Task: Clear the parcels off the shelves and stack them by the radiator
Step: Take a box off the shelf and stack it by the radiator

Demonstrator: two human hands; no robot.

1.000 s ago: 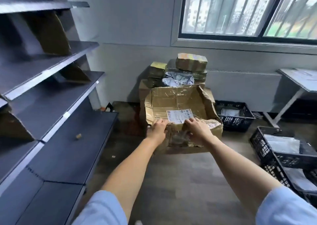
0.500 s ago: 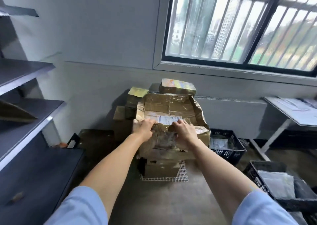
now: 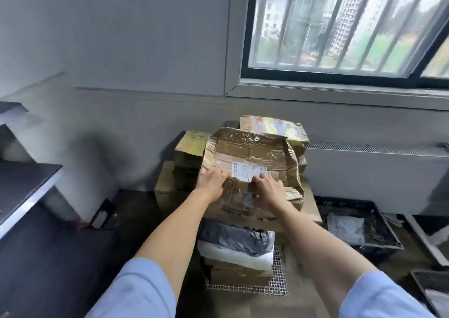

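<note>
both hands, left hand (image 3: 211,181) and right hand (image 3: 266,191), grip the crumpled taped parcel (image 3: 252,169), fingers curled on its near edge, seemingly resting atop the stack (image 3: 237,249) by the radiator (image 3: 374,172).

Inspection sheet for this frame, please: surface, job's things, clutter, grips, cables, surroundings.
Surface: brown floor, with a wire mesh mat under the near stack.
Job's things: crumpled taped carton with a white label, held against the parcel pile by the radiator; grey bag parcel on boxes below it.
Clutter: black crate holding a grey bag, at the right.
Grips: left hand and right hand both hold the carton's near edge, fingers curled over it.
Cables: nothing seen.
Surroundings: dark shelves at left, barred window above, grey wall.
</note>
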